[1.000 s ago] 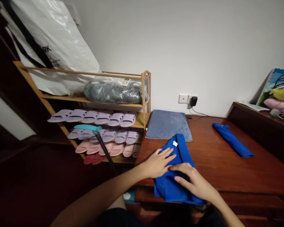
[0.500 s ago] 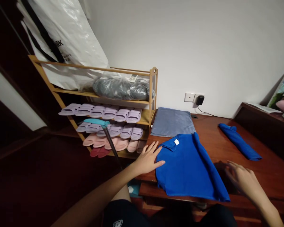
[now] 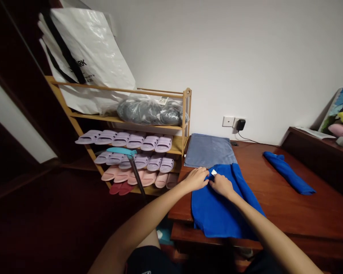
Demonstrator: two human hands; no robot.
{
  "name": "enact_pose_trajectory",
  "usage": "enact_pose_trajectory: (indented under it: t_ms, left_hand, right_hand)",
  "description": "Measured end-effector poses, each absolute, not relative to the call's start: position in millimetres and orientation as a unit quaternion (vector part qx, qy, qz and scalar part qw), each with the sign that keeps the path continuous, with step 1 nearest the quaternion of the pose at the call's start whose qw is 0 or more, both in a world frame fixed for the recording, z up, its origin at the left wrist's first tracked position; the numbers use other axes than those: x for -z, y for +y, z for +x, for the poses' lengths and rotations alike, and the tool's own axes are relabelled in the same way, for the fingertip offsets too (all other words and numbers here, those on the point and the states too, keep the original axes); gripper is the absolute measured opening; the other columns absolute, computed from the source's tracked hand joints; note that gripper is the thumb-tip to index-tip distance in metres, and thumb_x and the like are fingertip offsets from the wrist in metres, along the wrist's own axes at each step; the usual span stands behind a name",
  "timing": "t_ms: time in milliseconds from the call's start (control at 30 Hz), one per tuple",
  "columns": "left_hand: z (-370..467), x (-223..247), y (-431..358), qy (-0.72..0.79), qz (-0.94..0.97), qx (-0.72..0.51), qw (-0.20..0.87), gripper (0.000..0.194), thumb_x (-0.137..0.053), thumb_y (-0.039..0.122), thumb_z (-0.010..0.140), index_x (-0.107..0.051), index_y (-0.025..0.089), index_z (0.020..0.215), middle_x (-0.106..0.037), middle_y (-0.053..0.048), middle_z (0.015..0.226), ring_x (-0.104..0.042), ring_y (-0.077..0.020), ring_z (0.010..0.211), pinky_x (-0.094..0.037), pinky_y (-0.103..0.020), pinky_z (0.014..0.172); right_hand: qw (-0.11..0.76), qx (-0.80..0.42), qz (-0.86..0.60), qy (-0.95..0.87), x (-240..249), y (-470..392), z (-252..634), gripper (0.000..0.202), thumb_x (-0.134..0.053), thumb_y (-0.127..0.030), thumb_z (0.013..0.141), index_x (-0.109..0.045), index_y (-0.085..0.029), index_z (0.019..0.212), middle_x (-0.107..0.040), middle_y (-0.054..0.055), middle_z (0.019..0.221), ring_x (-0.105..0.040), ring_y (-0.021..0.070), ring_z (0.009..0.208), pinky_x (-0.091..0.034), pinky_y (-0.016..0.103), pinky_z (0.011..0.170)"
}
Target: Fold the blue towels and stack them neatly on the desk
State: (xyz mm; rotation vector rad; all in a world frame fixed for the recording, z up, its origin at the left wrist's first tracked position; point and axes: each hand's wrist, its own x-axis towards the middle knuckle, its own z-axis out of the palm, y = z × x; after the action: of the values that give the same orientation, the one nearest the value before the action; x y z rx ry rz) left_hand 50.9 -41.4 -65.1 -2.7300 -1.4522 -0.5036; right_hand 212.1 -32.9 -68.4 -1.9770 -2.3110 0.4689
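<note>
Bending curled fingers over the far part of the blue cloth (image 3: 214, 215), lower centre, we have left hand (image 3: 198, 179) and right hand (image 3: 222, 185) close together by its white tag (image 3: 213, 172); whether they pinch, we cannot tell. Cloth lies on the brown table (image 3: 288, 217). Grey cloth (image 3: 210, 150): just beyond. Rolled blue cloth (image 3: 288, 173): right. Slipper rack (image 3: 177, 144): left of centre.

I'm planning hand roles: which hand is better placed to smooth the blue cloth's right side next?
Probably the right hand: it's nearer that side of the blue cloth, while the left hand sits farther left.
</note>
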Motion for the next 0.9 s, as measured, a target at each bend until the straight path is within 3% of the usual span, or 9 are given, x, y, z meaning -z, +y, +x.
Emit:
enact_pose_trajectory:
  t_ms: [100, 233, 333, 433, 567, 700, 800, 900]
  left_hand:
    - [54, 71, -30, -0.460, -0.876, 0.143, 0.004, 0.010, -0.058, 0.018, 0.083, -0.060, 0.018, 0.093, -0.062, -0.006, 0.097, -0.058, -0.0225, 0.095, -0.046, -0.032, 0.085]
    - [48, 75, -24, -0.483, -0.864, 0.142, 0.011, 0.015, -0.051, 0.010, 0.084, -0.059, 0.018, 0.094, -0.061, -0.008, 0.098, -0.058, -0.0221, 0.098, -0.046, -0.032, 0.087]
    - [34, 74, -17, -0.533, -0.832, 0.152, 0.016, 0.020, -0.044, 0.007, 0.087, -0.057, 0.015, 0.099, -0.060, -0.010, 0.100, -0.060, -0.0218, 0.094, -0.047, -0.032, 0.083]
    - [20, 75, -10, -0.566, -0.810, 0.153, 0.016, 0.021, -0.040, 0.005, 0.088, -0.056, 0.014, 0.099, -0.060, -0.010, 0.098, -0.060, -0.0212, 0.093, -0.047, -0.032, 0.084]
    - [13, 81, -7, -0.571, -0.807, 0.151, 0.016, 0.023, -0.040, 0.005, 0.089, -0.055, 0.015, 0.104, -0.059, -0.010, 0.100, -0.059, -0.0211, 0.098, -0.045, -0.032, 0.088]
    - [15, 80, -8, -0.569, -0.808, 0.154, 0.025, 0.025, -0.041, 0.007, 0.089, -0.054, 0.015, 0.109, -0.060, -0.009, 0.100, -0.059, -0.0213, 0.097, -0.045, -0.033, 0.088]
    - [21, 74, -17, -0.579, -0.797, 0.163, 0.046, 0.034, -0.040, 0.006, 0.088, -0.051, 0.013, 0.119, -0.059, -0.013, 0.107, -0.056, -0.0257, 0.104, -0.043, -0.040, 0.091]
    - [36, 72, -42, -0.564, -0.801, 0.189, 0.060, 0.045, -0.040, 0.011, 0.090, -0.040, 0.013, 0.135, -0.050, -0.017, 0.130, -0.046, -0.0295, 0.121, -0.037, -0.045, 0.099]
  right_hand:
    - [0.020, -0.157, -0.645, -0.748, 69, -29, 205, 0.039, -0.048, -0.045, 0.088, -0.060, -0.013, 0.108, -0.065, 0.013, 0.107, -0.063, 0.0210, 0.097, -0.047, 0.037, 0.082]
    - [0.010, -0.170, -0.642, -0.748, 69, -24, 216, 0.036, -0.052, -0.047, 0.088, -0.062, -0.014, 0.098, -0.067, 0.005, 0.093, -0.063, 0.0136, 0.083, -0.050, 0.033, 0.078]
    - [0.006, -0.175, -0.656, -0.735, 66, -15, 253, 0.033, -0.053, -0.044, 0.089, -0.062, -0.013, 0.095, -0.065, 0.001, 0.079, -0.061, 0.0096, 0.066, -0.050, 0.028, 0.068]
    - [0.006, -0.155, -0.685, -0.711, 62, 1, 311, 0.031, -0.055, -0.041, 0.088, -0.060, -0.013, 0.101, -0.065, 0.001, 0.082, -0.060, 0.0083, 0.064, -0.050, 0.026, 0.065]
    - [-0.016, -0.106, -0.734, -0.671, 60, 23, 396, 0.025, -0.057, -0.038, 0.088, -0.061, -0.014, 0.095, -0.064, 0.002, 0.092, -0.061, 0.0118, 0.081, -0.051, 0.029, 0.075]
    - [-0.035, -0.056, -0.773, -0.630, 61, 33, 460, 0.022, -0.056, -0.032, 0.088, -0.061, -0.013, 0.098, -0.065, 0.005, 0.093, -0.062, 0.0143, 0.085, -0.050, 0.033, 0.078]
    - [-0.002, -0.001, -0.781, -0.624, 60, 34, 483, 0.031, -0.040, -0.023, 0.093, -0.057, -0.007, 0.113, -0.064, 0.017, 0.104, -0.061, 0.0252, 0.099, -0.047, 0.041, 0.083]
    - [0.046, 0.044, -0.775, -0.628, 66, 31, 481, 0.050, -0.023, -0.029, 0.095, -0.043, 0.001, 0.131, -0.051, 0.030, 0.126, -0.049, 0.0354, 0.121, -0.039, 0.049, 0.096]
